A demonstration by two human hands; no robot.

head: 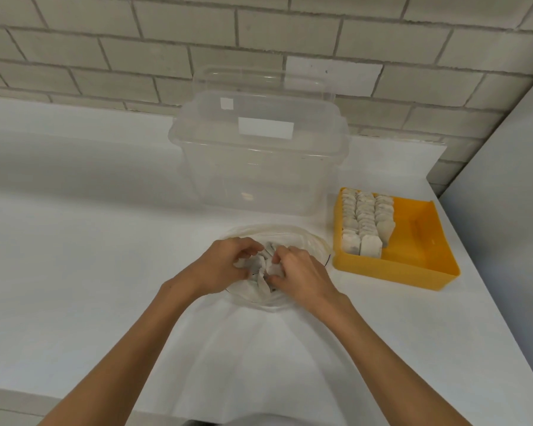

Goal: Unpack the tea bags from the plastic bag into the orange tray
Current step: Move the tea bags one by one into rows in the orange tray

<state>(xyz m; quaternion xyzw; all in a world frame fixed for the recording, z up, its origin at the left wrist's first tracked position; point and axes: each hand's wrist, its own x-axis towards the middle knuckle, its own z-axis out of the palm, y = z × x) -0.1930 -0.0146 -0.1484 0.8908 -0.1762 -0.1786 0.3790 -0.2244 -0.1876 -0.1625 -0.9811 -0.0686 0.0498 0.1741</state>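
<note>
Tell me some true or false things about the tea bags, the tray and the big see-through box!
1. Both hands are on the tea bags in the plastic bag. True: the left hand and the right hand are gathering tea bags in the plastic bag.
2. The orange tray is full. False: the orange tray has rows of tea bags on its left side only; its right side is bare.
3. The clear plastic box stands behind the plastic bag. True: the clear plastic box sits nearer the brick wall.
4. The tray is to the left of the hands. False: it is to their right.
5. The clear box is packed with tea bags. False: it looks empty.
</note>
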